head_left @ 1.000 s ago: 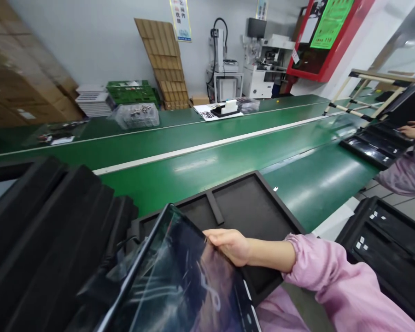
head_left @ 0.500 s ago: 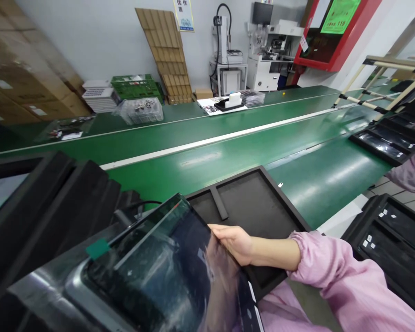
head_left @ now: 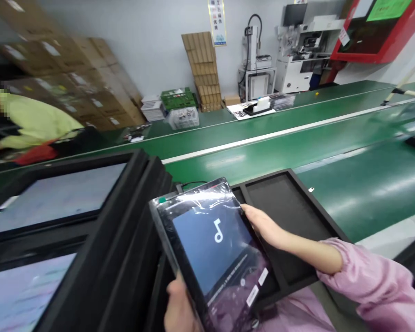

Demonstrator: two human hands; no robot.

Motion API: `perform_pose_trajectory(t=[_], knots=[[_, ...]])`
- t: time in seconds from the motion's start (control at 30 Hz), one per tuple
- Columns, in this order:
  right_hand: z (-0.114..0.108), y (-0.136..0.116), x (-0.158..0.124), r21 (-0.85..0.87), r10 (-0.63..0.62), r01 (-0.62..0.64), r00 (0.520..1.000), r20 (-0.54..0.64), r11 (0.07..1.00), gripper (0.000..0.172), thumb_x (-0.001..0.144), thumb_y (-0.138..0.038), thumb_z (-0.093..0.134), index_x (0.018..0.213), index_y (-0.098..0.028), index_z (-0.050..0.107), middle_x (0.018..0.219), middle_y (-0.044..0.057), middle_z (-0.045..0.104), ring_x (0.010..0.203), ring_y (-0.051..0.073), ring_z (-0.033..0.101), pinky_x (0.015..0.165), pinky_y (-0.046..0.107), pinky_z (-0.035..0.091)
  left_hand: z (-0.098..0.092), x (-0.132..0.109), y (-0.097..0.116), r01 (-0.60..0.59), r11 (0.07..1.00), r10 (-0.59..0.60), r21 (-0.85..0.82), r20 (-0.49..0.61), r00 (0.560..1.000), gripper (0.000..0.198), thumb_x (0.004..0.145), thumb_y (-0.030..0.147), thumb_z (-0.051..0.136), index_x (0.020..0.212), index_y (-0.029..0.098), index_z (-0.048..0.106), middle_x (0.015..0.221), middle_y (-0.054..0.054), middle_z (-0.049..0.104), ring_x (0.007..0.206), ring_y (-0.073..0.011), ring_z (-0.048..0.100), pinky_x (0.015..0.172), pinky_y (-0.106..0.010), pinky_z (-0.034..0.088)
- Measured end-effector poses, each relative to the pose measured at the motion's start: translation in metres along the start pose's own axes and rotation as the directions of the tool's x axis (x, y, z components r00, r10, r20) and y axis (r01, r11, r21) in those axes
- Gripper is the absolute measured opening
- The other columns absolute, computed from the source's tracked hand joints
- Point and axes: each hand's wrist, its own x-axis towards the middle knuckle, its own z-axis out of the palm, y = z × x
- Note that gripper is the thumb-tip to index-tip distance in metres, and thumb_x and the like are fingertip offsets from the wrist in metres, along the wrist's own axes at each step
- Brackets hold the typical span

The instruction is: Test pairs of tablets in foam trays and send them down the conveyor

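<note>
A tablet (head_left: 207,249) in clear film is tilted up in front of me, its lit screen showing a white music note on blue. My left hand (head_left: 181,304) grips its lower left edge, partly cut off by the frame's bottom. Along the right edge, my right hand (head_left: 265,226) is closed on it, with the fingers hidden behind. A green tab (head_left: 162,200) sticks at its upper left corner, and two white labels lie low on its face. Underneath and behind it is a black foam tray (head_left: 297,221) with compartments.
At left stands a stack of black foam trays (head_left: 124,216), its top one holding lit screens. A green conveyor (head_left: 262,147) runs across. Beyond it are a green crate (head_left: 178,98), a clear plastic box (head_left: 184,117) and cardboard boxes (head_left: 86,87). A person in yellow (head_left: 37,117) works at far left.
The tablet has turned and moved away from my face, and its screen now shows a lit picture. My left hand has come into view. The view has swung left, bringing in the yellow-clad person.
</note>
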Motion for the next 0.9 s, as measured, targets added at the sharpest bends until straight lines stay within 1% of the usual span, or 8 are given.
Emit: perform_pose_trajectory(t=[0.1, 0.2, 0.37, 0.53, 0.63, 0.73, 0.8, 0.9], knots=[[-0.011, -0.031, 0.024, -0.512, -0.372, 0.286, 0.926, -0.07, 0.81, 0.068, 0.091, -0.07, 0.042, 0.13, -0.017, 0.062, 0.114, 0.015, 0.06, 0.111, 0.028, 0.051, 0.106, 0.05, 0.036, -0.005, -0.015, 0.022, 0.052, 0.989, -0.067, -0.138, -0.106, 0.992, 0.079, 0.067, 0.067, 0.076, 0.135, 0.03, 0.061, 0.117, -0.007, 0.074, 0.123, -0.0383, 0.061, 0.103, -0.05, 0.052], [-0.004, -0.066, 0.064, -0.693, -0.414, 0.397, 0.897, 0.154, 0.602, 0.056, 0.091, -0.062, 0.049, 0.123, -0.019, 0.067, 0.115, 0.015, 0.061, 0.112, 0.03, 0.05, 0.103, 0.053, 0.035, 0.005, -0.015, 0.031, 0.031, 0.986, -0.048, -0.164, -0.098, 0.994, 0.089, 0.057, 0.059, 0.086, 0.135, 0.023, 0.06, 0.12, -0.011, 0.073, 0.123, -0.0395, 0.061, 0.107, -0.049, 0.048], [0.031, -0.093, 0.117, -0.487, -0.02, 0.365, 0.816, 0.578, 0.794, 0.049, 0.086, -0.059, 0.054, 0.075, -0.013, 0.071, 0.074, 0.005, 0.065, 0.072, 0.016, 0.056, 0.072, 0.031, 0.045, 0.008, -0.014, 0.027, -0.097, 0.992, 0.092, -0.082, -0.069, 0.993, 0.083, 0.058, 0.065, 0.083, 0.126, 0.021, 0.068, 0.125, -0.013, 0.071, 0.13, -0.0391, 0.055, 0.109, -0.046, 0.048], [0.051, -0.082, 0.122, -0.381, -0.05, 0.348, 0.791, 0.61, 0.857, 0.045, 0.072, -0.057, 0.07, 0.064, -0.013, 0.066, 0.056, -0.004, 0.053, 0.055, 0.008, 0.045, 0.053, 0.022, 0.031, -0.005, -0.009, 0.018, -0.192, 0.975, 0.183, -0.109, -0.087, 0.979, 0.078, 0.062, 0.069, 0.078, 0.125, 0.024, 0.067, 0.129, -0.011, 0.069, 0.131, -0.0375, 0.055, 0.107, -0.044, 0.05], [0.055, -0.082, 0.131, -0.339, -0.142, 0.317, 0.881, 0.452, 0.886, 0.046, 0.071, -0.058, 0.074, 0.06, -0.015, 0.061, 0.05, -0.005, 0.048, 0.05, 0.007, 0.042, 0.051, 0.021, 0.03, -0.009, -0.007, 0.014, -0.185, 0.975, 0.18, -0.125, -0.047, 0.983, 0.081, 0.059, 0.067, 0.082, 0.124, 0.021, 0.067, 0.125, -0.014, 0.07, 0.128, -0.0387, 0.057, 0.108, -0.046, 0.049], [0.047, -0.096, 0.155, -0.129, -0.264, 0.263, 0.965, 0.012, 0.956, 0.05, 0.073, -0.062, 0.073, 0.062, -0.018, 0.053, 0.048, -0.007, 0.043, 0.046, 0.005, 0.037, 0.047, 0.019, 0.028, -0.008, -0.014, 0.008, -0.133, 0.981, 0.136, -0.14, 0.011, 0.991, 0.083, 0.057, 0.061, 0.085, 0.127, 0.021, 0.066, 0.124, -0.015, 0.07, 0.126, -0.0395, 0.059, 0.109, -0.047, 0.047], [0.031, -0.11, 0.17, -0.041, -0.303, 0.301, 0.925, -0.23, 0.953, 0.051, 0.077, -0.062, 0.072, 0.063, -0.019, 0.048, 0.047, -0.01, 0.035, 0.043, 0.004, 0.031, 0.044, 0.018, 0.024, -0.007, -0.022, 0.003, -0.058, 0.979, 0.07, -0.193, 0.056, 0.996, 0.083, 0.061, 0.06, 0.084, 0.132, 0.023, 0.062, 0.125, -0.014, 0.07, 0.123, -0.0395, 0.061, 0.107, -0.049, 0.049], [-0.006, -0.131, 0.173, -0.02, -0.36, 0.374, 0.876, -0.322, 0.927, 0.047, 0.083, -0.058, 0.068, 0.067, -0.02, 0.046, 0.047, -0.012, 0.028, 0.042, 0.004, 0.026, 0.043, 0.018, 0.023, -0.01, -0.029, 0.001, 0.035, 0.97, -0.019, -0.24, 0.066, 0.998, 0.081, 0.066, 0.061, 0.081, 0.136, 0.027, 0.059, 0.124, -0.013, 0.071, 0.118, -0.0388, 0.064, 0.103, -0.05, 0.052]])
